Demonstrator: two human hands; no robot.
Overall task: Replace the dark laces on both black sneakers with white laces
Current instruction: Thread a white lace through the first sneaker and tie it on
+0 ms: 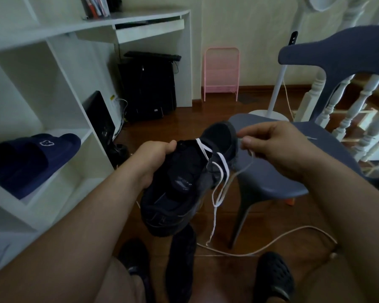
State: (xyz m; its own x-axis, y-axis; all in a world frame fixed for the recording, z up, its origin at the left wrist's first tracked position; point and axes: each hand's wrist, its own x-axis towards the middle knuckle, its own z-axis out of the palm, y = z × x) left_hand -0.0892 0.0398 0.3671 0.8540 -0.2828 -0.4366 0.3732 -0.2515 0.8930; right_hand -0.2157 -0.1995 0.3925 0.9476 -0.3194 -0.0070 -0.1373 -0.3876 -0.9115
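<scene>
- The left hand (155, 158) grips the black sneaker (184, 182) by its side, holding it in the air above the wooden floor (260, 215).
- The right hand (278, 145) pinches one end of the white lace (219, 182) between thumb and forefinger, just over the front edge of the grey plastic chair (269, 178).
- The lace crosses the lowest eyelets near the toe; its other end dangles free.
- A second dark shoe (181, 265) lies on the floor below.

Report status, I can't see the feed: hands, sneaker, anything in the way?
Left hand grips black sneaker in the air. Right hand pinches white lace, partly threaded near the toe. Second sneaker on floor; nothing blocking.
</scene>
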